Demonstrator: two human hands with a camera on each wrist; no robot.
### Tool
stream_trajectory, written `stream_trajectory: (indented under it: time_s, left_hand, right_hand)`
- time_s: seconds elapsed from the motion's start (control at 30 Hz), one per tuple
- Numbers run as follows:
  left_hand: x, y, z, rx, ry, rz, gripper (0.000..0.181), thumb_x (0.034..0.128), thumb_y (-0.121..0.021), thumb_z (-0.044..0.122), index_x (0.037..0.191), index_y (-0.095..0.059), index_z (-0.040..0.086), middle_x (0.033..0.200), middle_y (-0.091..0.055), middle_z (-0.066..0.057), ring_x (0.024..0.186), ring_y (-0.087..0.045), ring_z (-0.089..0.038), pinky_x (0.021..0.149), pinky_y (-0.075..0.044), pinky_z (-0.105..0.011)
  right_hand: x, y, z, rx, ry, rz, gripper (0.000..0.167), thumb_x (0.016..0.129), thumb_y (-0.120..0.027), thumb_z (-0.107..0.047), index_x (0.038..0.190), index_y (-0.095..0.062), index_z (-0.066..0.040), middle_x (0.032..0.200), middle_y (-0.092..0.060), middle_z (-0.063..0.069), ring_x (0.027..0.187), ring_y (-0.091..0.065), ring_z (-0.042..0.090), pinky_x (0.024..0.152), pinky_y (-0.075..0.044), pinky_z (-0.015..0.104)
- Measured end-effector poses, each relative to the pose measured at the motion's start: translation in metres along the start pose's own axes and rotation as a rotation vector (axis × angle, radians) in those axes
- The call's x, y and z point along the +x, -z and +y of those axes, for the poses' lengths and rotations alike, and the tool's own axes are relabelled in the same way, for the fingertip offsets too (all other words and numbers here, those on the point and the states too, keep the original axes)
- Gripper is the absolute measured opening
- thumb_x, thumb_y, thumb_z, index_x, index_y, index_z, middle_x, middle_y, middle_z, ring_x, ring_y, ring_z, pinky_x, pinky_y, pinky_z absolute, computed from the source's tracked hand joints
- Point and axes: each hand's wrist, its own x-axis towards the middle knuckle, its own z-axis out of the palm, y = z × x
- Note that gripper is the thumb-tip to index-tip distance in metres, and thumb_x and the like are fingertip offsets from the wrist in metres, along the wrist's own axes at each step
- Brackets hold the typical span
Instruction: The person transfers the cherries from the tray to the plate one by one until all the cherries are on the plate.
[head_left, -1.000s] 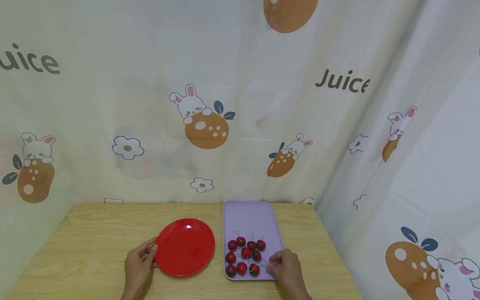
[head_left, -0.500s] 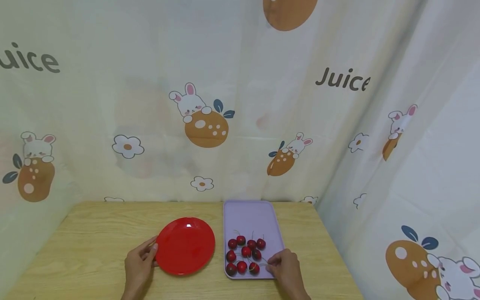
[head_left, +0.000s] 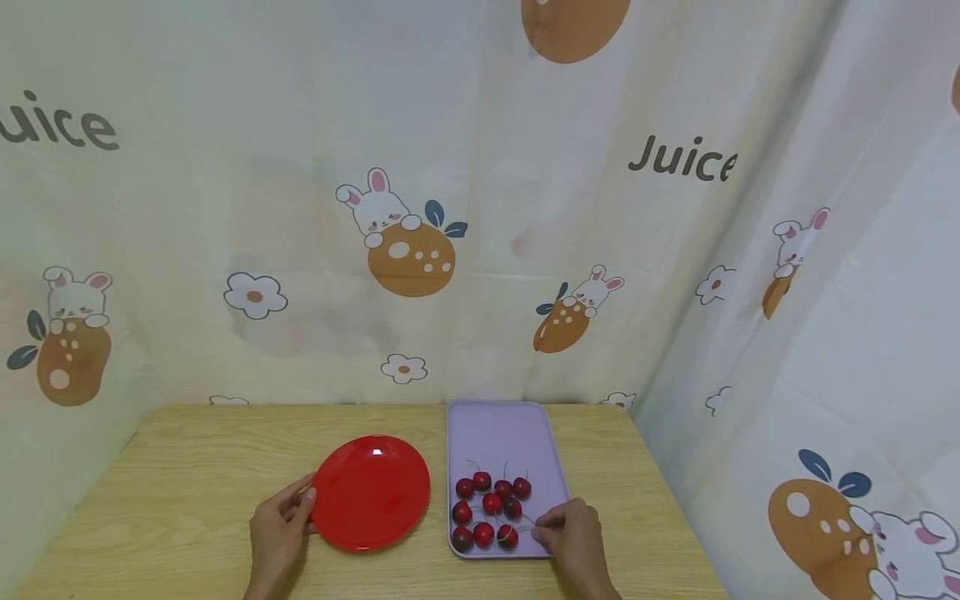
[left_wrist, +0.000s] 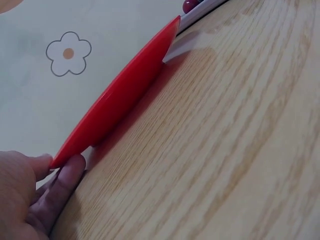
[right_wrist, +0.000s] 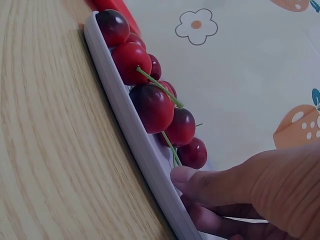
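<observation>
My left hand (head_left: 277, 537) pinches the left rim of a red plate (head_left: 371, 493), thumb on top and fingers beneath. In the left wrist view the edge of the plate (left_wrist: 117, 95) near the hand (left_wrist: 25, 195) is raised off the table. Several dark red cherries (head_left: 492, 504) with stems lie in the front half of a lilac tray (head_left: 498, 433). At its front right corner, my right hand (head_left: 576, 542) has thumb and finger together on a thin stem. The right wrist view shows that green stem (right_wrist: 171, 147) running to the thumb tip of the hand (right_wrist: 240, 195).
The plate and tray stand side by side on a light wooden table (head_left: 202, 450). A patterned curtain (head_left: 300, 208) hangs behind the table and along its sides.
The cherries nearest my right hand have shifted very slightly left in the tray. Both hands and the plate stay in place.
</observation>
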Motion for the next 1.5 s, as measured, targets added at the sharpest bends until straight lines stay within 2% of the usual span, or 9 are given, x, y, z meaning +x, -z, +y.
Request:
stream_trajectory:
  time_s: [0.23, 0.47, 0.6, 0.77, 1.03, 1.17, 1.3, 1.5]
  left_hand:
    - [0.000, 0.001, 0.000, 0.002, -0.003, 0.018, 0.038, 0.1105, -0.064, 0.007, 0.148, -0.066, 0.001, 0.123, -0.075, -0.032, 0.068, -0.074, -0.013, 0.062, -0.069, -0.026]
    - [-0.001, 0.000, 0.002, 0.002, -0.022, 0.024, 0.037, 0.1096, -0.065, 0.006, 0.146, -0.067, -0.001, 0.120, -0.076, -0.033, 0.066, -0.073, -0.012, 0.060, -0.069, -0.025]
    - [-0.002, 0.000, 0.001, -0.008, -0.033, 0.032, 0.036, 0.1090, -0.066, 0.005, 0.145, -0.068, -0.001, 0.119, -0.077, -0.032, 0.064, -0.073, -0.011, 0.060, -0.068, -0.025]
    - [-0.002, 0.000, 0.001, -0.006, -0.027, 0.036, 0.036, 0.1088, -0.066, 0.005, 0.145, -0.068, 0.000, 0.120, -0.077, -0.032, 0.065, -0.073, -0.011, 0.059, -0.068, -0.025]
    - [-0.002, 0.000, 0.003, -0.017, -0.023, 0.027, 0.036, 0.1099, -0.065, 0.006, 0.145, -0.068, 0.001, 0.123, -0.076, -0.032, 0.067, -0.073, -0.011, 0.061, -0.069, -0.026]
    - [-0.002, 0.000, 0.004, -0.013, -0.018, 0.031, 0.036, 0.1097, -0.065, 0.006, 0.145, -0.068, 0.001, 0.122, -0.076, -0.032, 0.067, -0.073, -0.011, 0.061, -0.069, -0.025]
    - [-0.001, -0.001, 0.004, -0.009, -0.009, 0.035, 0.037, 0.1098, -0.065, 0.006, 0.146, -0.068, 0.002, 0.123, -0.076, -0.032, 0.068, -0.073, -0.012, 0.061, -0.069, -0.025]
    - [-0.001, 0.000, 0.001, -0.013, -0.004, 0.025, 0.037, 0.1102, -0.064, 0.007, 0.146, -0.068, 0.002, 0.123, -0.076, -0.031, 0.069, -0.073, -0.012, 0.062, -0.069, -0.025]
  right_hand:
    - [0.000, 0.001, -0.001, 0.040, -0.030, 0.058, 0.012, 0.075, -0.095, -0.001, 0.079, -0.085, -0.008, 0.073, -0.079, 0.003, 0.064, -0.063, 0.009, 0.056, -0.051, 0.021]
    - [0.004, 0.002, 0.000, 0.091, -0.119, 0.108, 0.013, 0.075, -0.096, -0.004, 0.078, -0.085, -0.010, 0.078, -0.081, 0.004, 0.071, -0.067, 0.009, 0.066, -0.052, 0.020]
    - [0.006, 0.004, -0.002, 0.182, -0.177, 0.130, 0.011, 0.078, -0.095, -0.006, 0.081, -0.085, -0.007, 0.080, -0.082, 0.007, 0.071, -0.068, 0.009, 0.068, -0.052, 0.018]
    - [0.007, 0.005, -0.006, 0.317, -0.272, 0.149, 0.012, 0.080, -0.094, -0.006, 0.087, -0.085, -0.001, 0.082, -0.083, 0.010, 0.070, -0.070, 0.006, 0.063, -0.051, 0.014]
    - [0.009, 0.003, -0.011, 0.571, -0.408, 0.151, 0.012, 0.086, -0.089, 0.001, 0.095, -0.083, 0.005, 0.078, -0.083, 0.010, 0.065, -0.076, 0.011, 0.051, -0.060, 0.020]
    - [0.010, 0.004, -0.012, 0.647, -0.440, 0.128, 0.016, 0.089, -0.087, 0.001, 0.101, -0.081, 0.009, 0.079, -0.083, 0.012, 0.067, -0.078, 0.012, 0.050, -0.060, 0.020]
    - [0.010, 0.004, -0.012, 0.724, -0.439, 0.110, 0.020, 0.090, -0.085, 0.003, 0.106, -0.078, 0.013, 0.080, -0.083, 0.014, 0.066, -0.079, 0.013, 0.051, -0.061, 0.020]
    - [0.010, 0.006, -0.013, 0.789, -0.477, 0.089, 0.023, 0.090, -0.084, 0.003, 0.109, -0.077, 0.014, 0.080, -0.083, 0.011, 0.067, -0.079, 0.012, 0.053, -0.063, 0.020]
